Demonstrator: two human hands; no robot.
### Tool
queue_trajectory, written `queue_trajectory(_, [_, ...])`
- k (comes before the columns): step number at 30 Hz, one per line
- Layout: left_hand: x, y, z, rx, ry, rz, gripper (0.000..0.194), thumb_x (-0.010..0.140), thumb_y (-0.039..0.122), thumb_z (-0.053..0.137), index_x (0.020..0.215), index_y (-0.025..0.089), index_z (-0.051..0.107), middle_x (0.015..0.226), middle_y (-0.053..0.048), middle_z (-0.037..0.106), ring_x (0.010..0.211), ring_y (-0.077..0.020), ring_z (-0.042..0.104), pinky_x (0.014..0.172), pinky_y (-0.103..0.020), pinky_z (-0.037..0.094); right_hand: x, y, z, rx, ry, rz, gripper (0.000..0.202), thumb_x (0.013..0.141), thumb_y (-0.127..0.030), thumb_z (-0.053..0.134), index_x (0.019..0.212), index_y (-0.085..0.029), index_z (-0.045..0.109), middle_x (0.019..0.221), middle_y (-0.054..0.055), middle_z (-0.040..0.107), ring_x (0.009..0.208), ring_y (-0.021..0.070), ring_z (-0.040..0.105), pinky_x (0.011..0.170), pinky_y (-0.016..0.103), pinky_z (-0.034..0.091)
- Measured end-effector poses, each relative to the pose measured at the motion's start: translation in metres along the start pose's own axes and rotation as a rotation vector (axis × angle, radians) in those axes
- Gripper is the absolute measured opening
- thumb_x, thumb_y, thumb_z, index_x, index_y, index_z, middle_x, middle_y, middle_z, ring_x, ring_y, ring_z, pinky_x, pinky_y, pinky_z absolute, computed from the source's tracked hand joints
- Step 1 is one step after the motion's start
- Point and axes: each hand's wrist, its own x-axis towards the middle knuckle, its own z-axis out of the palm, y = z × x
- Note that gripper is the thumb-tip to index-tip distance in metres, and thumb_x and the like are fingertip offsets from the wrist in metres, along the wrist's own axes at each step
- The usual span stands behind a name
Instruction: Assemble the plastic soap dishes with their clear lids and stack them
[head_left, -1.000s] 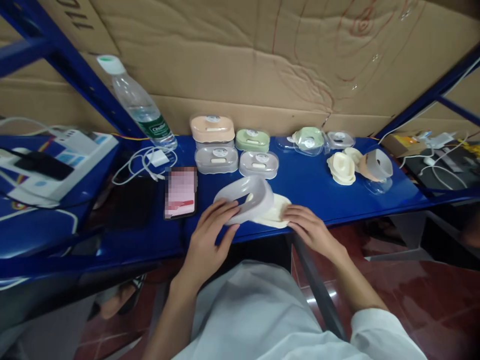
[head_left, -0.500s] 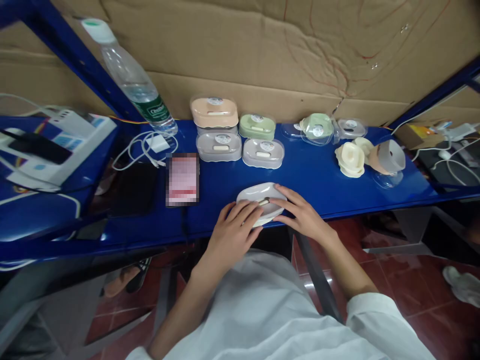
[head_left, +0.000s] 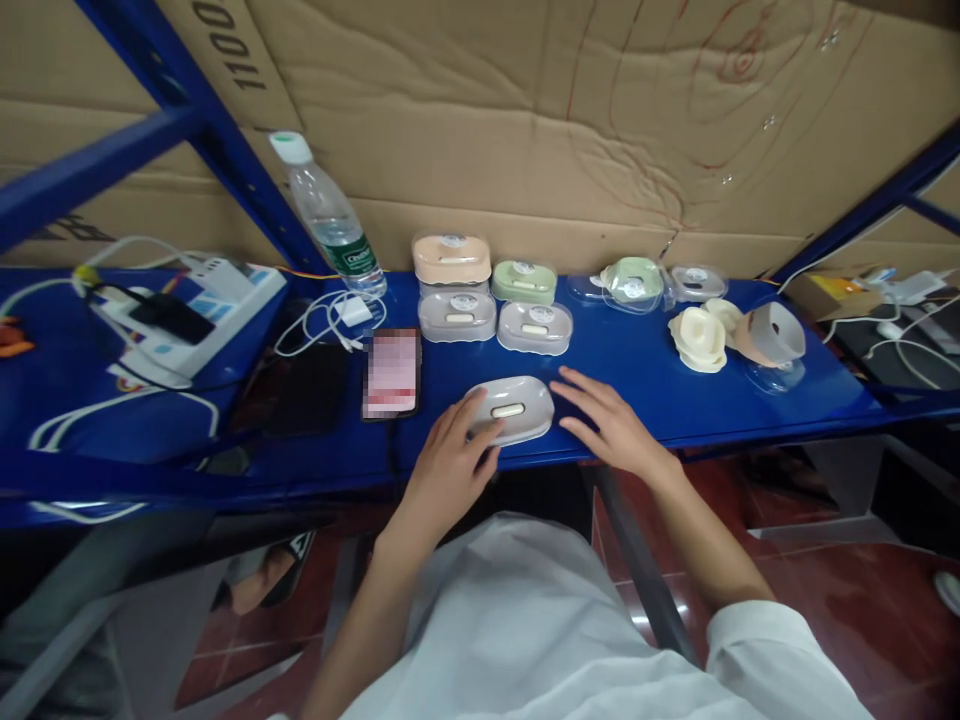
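Observation:
An oval pale grey dish (head_left: 525, 400) lies near the front edge of the blue table, with a small cream bar-shaped piece (head_left: 508, 410) in its middle. My left hand (head_left: 450, 465) rests on the dish's left end, thumb at the near rim and fingers over the left rim, gripping it. Just off the dish's right end is my right hand (head_left: 611, 425), fingers spread, with nothing in it. Behind the dish stand two lidded grey boxes (head_left: 535, 328), a green one (head_left: 524, 283) and a peach one (head_left: 451, 260).
Left of the dish lie a phone (head_left: 391, 374), a white cable with a charger (head_left: 354, 311) and a tilted water bottle (head_left: 337, 230). Cream dishes (head_left: 699, 338) and a peach-and-grey piece (head_left: 776, 333) sit at the right. A power strip (head_left: 202, 320) is far left.
My right hand has come off the dish and opened beside it. My left hand has moved from over the dish's middle to its left end, uncovering the cream piece. The view has shifted.

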Motion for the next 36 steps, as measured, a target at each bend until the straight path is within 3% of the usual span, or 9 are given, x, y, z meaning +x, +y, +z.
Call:
queue_trajectory(3, [0.001, -0.009, -0.001, -0.018, 0.023, -0.025, 0.024, 0.101, 0.028, 0.066, 0.123, 0.025, 0.074, 0.169, -0.013, 0.044, 0.158, -0.0383, 0.041, 0.122, -0.06, 0.047, 0.007, 0.04, -0.02, -0.189, 0.176, 0.218, 0.048, 0.11, -0.047, 0.048, 0.154, -0.029, 0.056, 0.16, 0.011, 0.056, 0.148, 0.0315, 0.054, 0.121, 0.055, 0.045])
queue_trajectory(6, [0.005, -0.017, 0.004, -0.062, 0.04, -0.047, 0.019, 0.099, 0.033, 0.07, 0.116, 0.026, 0.075, 0.167, -0.013, 0.046, 0.155, -0.0386, 0.045, 0.12, -0.061, 0.049, 0.006, 0.097, -0.04, -0.516, 0.367, 0.685, 0.064, 0.105, -0.058, 0.051, 0.154, -0.018, 0.055, 0.16, 0.024, 0.052, 0.148, 0.0447, 0.048, 0.117, 0.07, 0.039])
queue_trajectory(8, [0.009, -0.021, 0.009, -0.094, 0.055, -0.051, 0.019, 0.098, 0.035, 0.072, 0.115, 0.026, 0.075, 0.165, -0.012, 0.049, 0.151, -0.0378, 0.05, 0.118, -0.06, 0.051, -0.002, 0.132, -0.049, -0.608, 0.368, 0.97, 0.078, 0.098, -0.065, 0.058, 0.155, -0.013, 0.051, 0.16, 0.031, 0.047, 0.147, 0.052, 0.046, 0.112, 0.076, 0.037])
queue_trajectory(11, [0.014, -0.024, 0.013, -0.12, 0.069, -0.058, 0.019, 0.098, 0.036, 0.073, 0.114, 0.027, 0.075, 0.165, -0.011, 0.05, 0.151, -0.0372, 0.05, 0.118, -0.059, 0.05, -0.016, 0.163, -0.055, -0.564, 0.28, 1.11, 0.074, 0.094, -0.062, 0.063, 0.151, -0.015, 0.055, 0.149, 0.03, 0.058, 0.136, 0.0494, 0.057, 0.107, 0.073, 0.042])
queue_trajectory(16, [0.016, -0.026, 0.014, -0.149, 0.044, -0.068, 0.019, 0.098, 0.038, 0.071, 0.113, 0.028, 0.076, 0.165, -0.01, 0.051, 0.151, -0.0365, 0.05, 0.118, -0.059, 0.049, -0.007, 0.169, -0.055, -0.575, 0.284, 0.969, 0.084, 0.096, -0.067, 0.057, 0.161, -0.017, 0.042, 0.17, 0.03, 0.034, 0.155, 0.0512, 0.033, 0.114, 0.079, 0.03])
queue_trajectory(20, [0.014, -0.027, 0.013, -0.167, 0.038, -0.081, 0.02, 0.098, 0.04, 0.071, 0.113, 0.027, 0.076, 0.165, -0.01, 0.05, 0.152, -0.0358, 0.049, 0.121, -0.059, 0.046, 0.043, 0.171, -0.058, -0.582, 0.186, 0.675, 0.083, 0.101, -0.069, 0.046, 0.167, -0.022, 0.031, 0.175, 0.023, 0.028, 0.16, 0.0454, 0.027, 0.12, 0.072, 0.028])
queue_trajectory(24, [0.011, -0.027, 0.01, -0.228, 0.036, -0.086, 0.02, 0.098, 0.039, 0.071, 0.112, 0.026, 0.075, 0.166, -0.01, 0.049, 0.153, -0.0337, 0.047, 0.124, -0.057, 0.044, 0.083, 0.189, -0.062, -0.591, 0.057, 0.593, 0.089, 0.097, -0.062, 0.059, 0.169, -0.02, 0.027, 0.176, 0.023, 0.023, 0.162, 0.0487, 0.017, 0.122, 0.078, 0.014])
queue_trajectory(31, [0.011, -0.026, 0.005, -0.325, -0.035, -0.228, 0.057, 0.092, 0.035, 0.08, 0.145, 0.031, 0.058, 0.171, -0.009, 0.039, 0.155, -0.03, 0.046, 0.126, -0.049, 0.043, 0.077, 0.201, -0.052, -0.529, 0.097, 0.446, 0.079, 0.097, -0.056, 0.061, 0.162, -0.016, 0.039, 0.161, 0.025, 0.049, 0.159, 0.0459, 0.028, 0.124, 0.074, 0.004])
queue_trajectory(36, [0.012, -0.027, 0.007, -0.356, -0.052, -0.243, 0.078, 0.091, 0.032, 0.081, 0.159, 0.035, 0.042, 0.17, -0.01, 0.04, 0.157, -0.0297, 0.043, 0.13, -0.051, 0.037, 0.081, 0.192, -0.041, -0.528, 0.05, 0.362, 0.083, 0.094, -0.058, 0.061, 0.163, -0.019, 0.037, 0.163, 0.024, 0.043, 0.154, 0.0466, 0.034, 0.123, 0.074, 0.008])
